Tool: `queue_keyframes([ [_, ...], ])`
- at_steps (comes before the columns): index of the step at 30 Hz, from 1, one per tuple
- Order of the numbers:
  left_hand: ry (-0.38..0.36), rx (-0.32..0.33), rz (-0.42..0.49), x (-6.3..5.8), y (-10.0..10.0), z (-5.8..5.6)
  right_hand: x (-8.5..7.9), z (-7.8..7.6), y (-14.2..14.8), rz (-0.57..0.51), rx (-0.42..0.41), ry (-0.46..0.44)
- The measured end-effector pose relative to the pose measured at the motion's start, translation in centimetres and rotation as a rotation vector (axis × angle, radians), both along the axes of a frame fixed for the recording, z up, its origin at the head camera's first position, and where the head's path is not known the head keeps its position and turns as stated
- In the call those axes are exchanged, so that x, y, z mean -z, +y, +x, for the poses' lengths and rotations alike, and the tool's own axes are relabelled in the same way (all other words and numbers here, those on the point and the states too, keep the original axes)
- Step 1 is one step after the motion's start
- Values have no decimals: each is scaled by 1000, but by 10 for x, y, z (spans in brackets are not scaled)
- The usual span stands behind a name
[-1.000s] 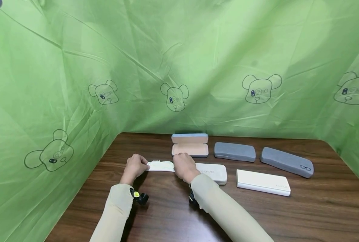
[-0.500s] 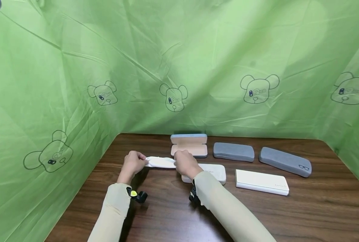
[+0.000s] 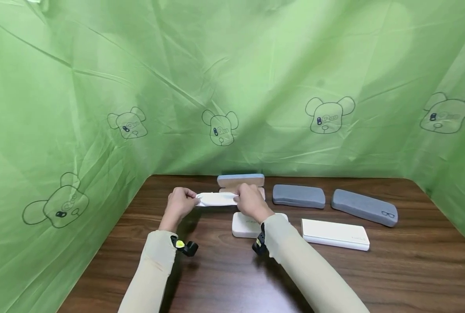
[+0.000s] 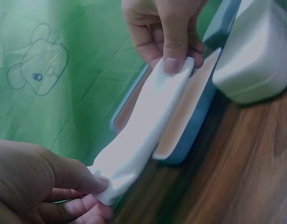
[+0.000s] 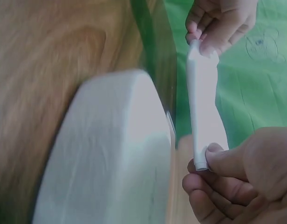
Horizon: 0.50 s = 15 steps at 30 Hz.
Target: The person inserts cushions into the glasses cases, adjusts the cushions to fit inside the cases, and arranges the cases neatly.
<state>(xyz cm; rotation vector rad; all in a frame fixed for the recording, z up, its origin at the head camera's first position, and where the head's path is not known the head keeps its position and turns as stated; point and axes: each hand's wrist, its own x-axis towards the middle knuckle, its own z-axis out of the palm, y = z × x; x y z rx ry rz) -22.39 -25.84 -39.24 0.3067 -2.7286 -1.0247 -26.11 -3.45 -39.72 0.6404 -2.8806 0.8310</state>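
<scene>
A folded strip of white cloth (image 3: 216, 199) is stretched between my two hands, in front of the open blue glasses case (image 3: 241, 179). My left hand (image 3: 180, 203) pinches its left end between thumb and fingers. At the opposite end, my right hand (image 3: 252, 201) pinches the cloth the same way, thumb on top. In the left wrist view the cloth (image 4: 139, 126) overlaps the case's peach-coloured inside (image 4: 181, 126). A pale grey glasses case (image 3: 245, 225), closed, lies below my right hand and is partly covered by the wrist.
Two closed blue-grey glasses cases, one plain (image 3: 299, 196) and one with a glasses mark (image 3: 364, 207), lie at the right back. A long white case (image 3: 334, 234) lies before them. A green curtain (image 3: 271, 87) hangs behind and beside the brown wooden table (image 3: 216, 282).
Both hands have carried the white cloth upward and away from the body, off the pale grey case and over to the open blue one. The cases stay put; the view shifts slightly.
</scene>
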Motion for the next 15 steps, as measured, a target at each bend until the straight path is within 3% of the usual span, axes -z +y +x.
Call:
queue_keyframes([
  [7, 23, 34, 42, 3, 26, -20, 2, -11, 26, -31, 90, -56],
  [15, 35, 55, 69, 13, 47, -38, 9, -22, 48, -22, 141, -35],
])
